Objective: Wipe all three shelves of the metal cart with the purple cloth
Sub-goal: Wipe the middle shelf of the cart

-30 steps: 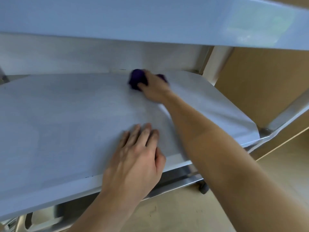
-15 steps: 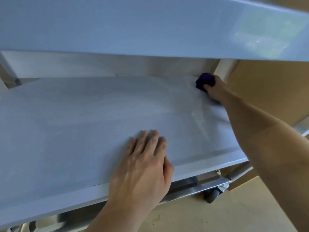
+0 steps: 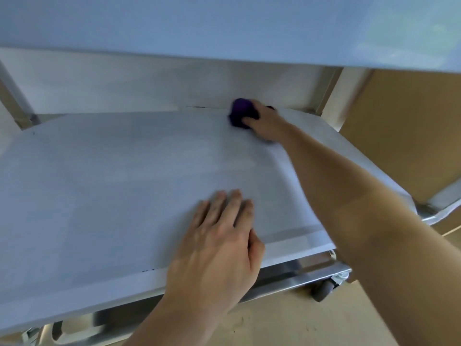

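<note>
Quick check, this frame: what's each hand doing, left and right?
Left hand: open, fingers straight, flat on the grey metal cart shelf.
Right hand: closed on the bunched purple cloth, at the shelf's back edge.

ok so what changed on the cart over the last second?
The right hand, gripping the purple cloth, swept right along the back edge of the middle shelf into the far right corner, then came back left, part way toward the centre. The left hand stayed flat on the shelf's front part, and the cloth stayed in the same grip.
</note>
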`<action>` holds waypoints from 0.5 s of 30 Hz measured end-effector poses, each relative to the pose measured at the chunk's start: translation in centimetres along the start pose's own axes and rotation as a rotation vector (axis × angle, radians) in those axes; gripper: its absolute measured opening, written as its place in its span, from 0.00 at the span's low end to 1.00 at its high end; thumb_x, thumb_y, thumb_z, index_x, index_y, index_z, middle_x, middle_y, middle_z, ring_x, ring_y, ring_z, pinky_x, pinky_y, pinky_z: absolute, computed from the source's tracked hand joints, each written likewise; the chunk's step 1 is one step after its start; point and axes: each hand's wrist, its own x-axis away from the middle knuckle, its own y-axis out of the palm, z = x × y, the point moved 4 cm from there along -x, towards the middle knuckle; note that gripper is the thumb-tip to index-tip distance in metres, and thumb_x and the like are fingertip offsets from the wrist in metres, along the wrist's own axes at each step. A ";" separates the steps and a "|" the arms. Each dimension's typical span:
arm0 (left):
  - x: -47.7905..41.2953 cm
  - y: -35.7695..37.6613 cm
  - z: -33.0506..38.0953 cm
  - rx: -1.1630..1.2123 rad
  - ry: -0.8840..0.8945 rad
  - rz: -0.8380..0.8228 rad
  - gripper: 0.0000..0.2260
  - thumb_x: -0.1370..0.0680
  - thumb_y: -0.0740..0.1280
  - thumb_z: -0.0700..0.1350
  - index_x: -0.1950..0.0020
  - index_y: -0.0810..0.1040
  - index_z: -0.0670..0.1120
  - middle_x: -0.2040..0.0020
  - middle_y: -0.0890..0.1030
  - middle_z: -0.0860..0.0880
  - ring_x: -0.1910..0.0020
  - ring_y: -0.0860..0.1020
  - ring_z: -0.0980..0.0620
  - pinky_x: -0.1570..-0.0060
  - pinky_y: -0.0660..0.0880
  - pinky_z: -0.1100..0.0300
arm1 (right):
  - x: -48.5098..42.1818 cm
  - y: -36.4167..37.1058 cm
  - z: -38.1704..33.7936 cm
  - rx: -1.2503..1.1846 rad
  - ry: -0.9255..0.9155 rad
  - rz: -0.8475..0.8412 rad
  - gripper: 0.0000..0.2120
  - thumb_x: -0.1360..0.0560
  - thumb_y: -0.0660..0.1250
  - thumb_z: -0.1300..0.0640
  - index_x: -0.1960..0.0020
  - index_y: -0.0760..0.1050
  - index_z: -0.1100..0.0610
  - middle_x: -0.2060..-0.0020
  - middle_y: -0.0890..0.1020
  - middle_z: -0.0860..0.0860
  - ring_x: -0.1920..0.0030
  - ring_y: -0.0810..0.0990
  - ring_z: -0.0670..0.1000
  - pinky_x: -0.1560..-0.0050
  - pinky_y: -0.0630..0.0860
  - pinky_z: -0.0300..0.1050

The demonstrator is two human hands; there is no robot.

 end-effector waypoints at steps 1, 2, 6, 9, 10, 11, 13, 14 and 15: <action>0.0 0.1 0.0 0.004 0.004 0.001 0.24 0.21 0.49 0.52 0.27 0.68 0.49 0.25 0.66 0.50 0.24 0.61 0.49 0.26 0.59 0.49 | 0.5 -1.7 3.4 0.041 0.103 0.053 0.29 0.24 0.65 0.46 0.25 0.62 0.51 0.33 0.75 0.56 0.34 0.74 0.58 0.33 0.69 0.49; -0.1 0.1 0.1 0.010 0.006 0.002 0.23 0.20 0.49 0.52 0.28 0.68 0.48 0.25 0.67 0.49 0.24 0.62 0.49 0.26 0.60 0.49 | 1.2 -3.3 6.5 0.086 0.206 0.094 0.30 0.24 0.63 0.43 0.25 0.60 0.48 0.32 0.74 0.56 0.34 0.73 0.60 0.34 0.70 0.51; -0.1 0.2 0.4 0.016 -0.001 0.006 0.24 0.21 0.48 0.52 0.27 0.68 0.48 0.25 0.67 0.49 0.24 0.61 0.48 0.26 0.60 0.48 | 2.8 -6.2 12.0 0.158 0.394 0.070 0.30 0.23 0.59 0.41 0.24 0.56 0.46 0.30 0.71 0.56 0.33 0.71 0.63 0.33 0.68 0.57; 0.0 0.1 0.4 0.006 0.002 0.018 0.23 0.21 0.49 0.51 0.28 0.69 0.47 0.26 0.68 0.48 0.25 0.62 0.48 0.26 0.60 0.48 | 2.6 -5.0 8.4 0.159 0.351 0.061 0.29 0.23 0.60 0.44 0.25 0.57 0.46 0.30 0.71 0.56 0.32 0.70 0.62 0.31 0.66 0.57; 0.0 0.0 0.5 0.008 0.001 0.021 0.23 0.21 0.49 0.51 0.28 0.69 0.47 0.26 0.68 0.48 0.25 0.62 0.48 0.26 0.60 0.48 | 2.8 -4.1 6.2 0.158 0.294 0.054 0.29 0.23 0.61 0.44 0.24 0.57 0.46 0.30 0.72 0.56 0.32 0.71 0.61 0.31 0.67 0.54; 0.0 0.0 0.5 0.007 0.000 0.021 0.23 0.21 0.49 0.51 0.28 0.69 0.47 0.26 0.68 0.48 0.25 0.62 0.48 0.26 0.60 0.48 | 3.2 -3.0 3.7 0.148 0.207 0.043 0.29 0.23 0.62 0.45 0.25 0.58 0.47 0.31 0.74 0.55 0.33 0.73 0.59 0.33 0.69 0.51; 0.0 -0.1 0.6 0.005 -0.004 0.031 0.23 0.21 0.49 0.50 0.29 0.69 0.48 0.26 0.67 0.49 0.25 0.62 0.48 0.27 0.59 0.49 | 4.3 -0.4 -2.0 0.125 0.004 0.017 0.28 0.23 0.63 0.46 0.26 0.61 0.48 0.34 0.76 0.54 0.35 0.75 0.57 0.36 0.71 0.47; 0.0 -0.2 0.6 0.002 -0.004 0.035 0.23 0.21 0.49 0.50 0.29 0.69 0.48 0.26 0.67 0.49 0.25 0.62 0.48 0.27 0.59 0.49 | 5.1 0.8 -4.3 0.118 -0.075 -0.007 0.28 0.24 0.63 0.45 0.26 0.62 0.48 0.35 0.77 0.53 0.36 0.75 0.57 0.36 0.71 0.48; 0.0 -0.2 0.6 -0.002 -0.001 0.039 0.22 0.21 0.49 0.50 0.29 0.69 0.48 0.26 0.67 0.49 0.25 0.62 0.48 0.27 0.59 0.49 | 5.8 1.8 -6.1 0.109 -0.127 -0.039 0.27 0.24 0.63 0.45 0.26 0.62 0.48 0.35 0.77 0.53 0.36 0.75 0.57 0.36 0.72 0.50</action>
